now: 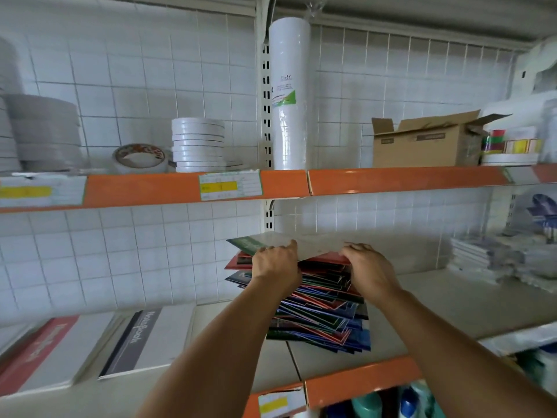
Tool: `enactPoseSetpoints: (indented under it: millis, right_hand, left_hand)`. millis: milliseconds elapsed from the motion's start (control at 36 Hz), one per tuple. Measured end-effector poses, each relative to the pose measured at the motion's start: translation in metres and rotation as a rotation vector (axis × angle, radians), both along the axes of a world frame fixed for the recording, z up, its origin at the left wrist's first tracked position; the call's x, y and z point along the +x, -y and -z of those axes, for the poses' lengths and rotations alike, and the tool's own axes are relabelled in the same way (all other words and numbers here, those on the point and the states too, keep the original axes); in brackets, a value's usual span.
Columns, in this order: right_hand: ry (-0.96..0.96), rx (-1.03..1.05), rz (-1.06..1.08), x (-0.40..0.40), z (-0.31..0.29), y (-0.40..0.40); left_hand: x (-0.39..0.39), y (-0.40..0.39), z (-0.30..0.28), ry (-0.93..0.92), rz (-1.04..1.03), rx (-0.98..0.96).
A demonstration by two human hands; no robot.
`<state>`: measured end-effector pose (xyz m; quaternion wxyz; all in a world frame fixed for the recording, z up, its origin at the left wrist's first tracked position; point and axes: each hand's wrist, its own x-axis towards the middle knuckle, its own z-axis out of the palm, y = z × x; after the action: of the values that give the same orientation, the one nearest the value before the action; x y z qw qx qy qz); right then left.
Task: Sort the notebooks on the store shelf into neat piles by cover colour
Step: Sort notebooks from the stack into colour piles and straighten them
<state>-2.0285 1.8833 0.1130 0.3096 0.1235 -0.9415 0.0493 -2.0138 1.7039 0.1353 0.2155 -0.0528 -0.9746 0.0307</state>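
A tall, untidy pile of notebooks (322,312) with red, blue and green covers stands in the middle of the shelf (422,306). On top lies a green notebook (250,244), glare washing out most of its cover. My left hand (275,262) grips its near left edge. My right hand (369,268) holds the near right edge, fingers curled over the top of the pile. A red notebook (233,262) sits just under the green one.
Two large white notebooks (144,336) lie flat at the left of the shelf. Stacked white packs (482,257) fill the right end. The shelf above holds tape rolls (197,143), a tall white roll (289,95) and a cardboard box (422,143).
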Motion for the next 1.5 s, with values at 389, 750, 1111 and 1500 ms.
enactPoseSetpoints:
  millis: [389,750,1111,1500]
  right_hand:
    - [0.038,-0.028,-0.171,0.007,-0.006,0.001]
    - [0.058,0.153,-0.173,0.010,-0.015,-0.003]
    - [-0.006,0.324,-0.351,0.037,-0.013,0.008]
    - [-0.002,0.380,-0.592,0.102,0.003,0.099]
  left_hand:
    - [0.014,0.000,-0.005,-0.027,-0.106,-0.056]
    - [0.033,0.012,-0.001,-0.024,-0.127,0.035]
    - [0.092,0.038,0.010,-0.122,-0.259,0.079]
    - [0.197,0.113,0.052,-0.027,-0.538,0.115]
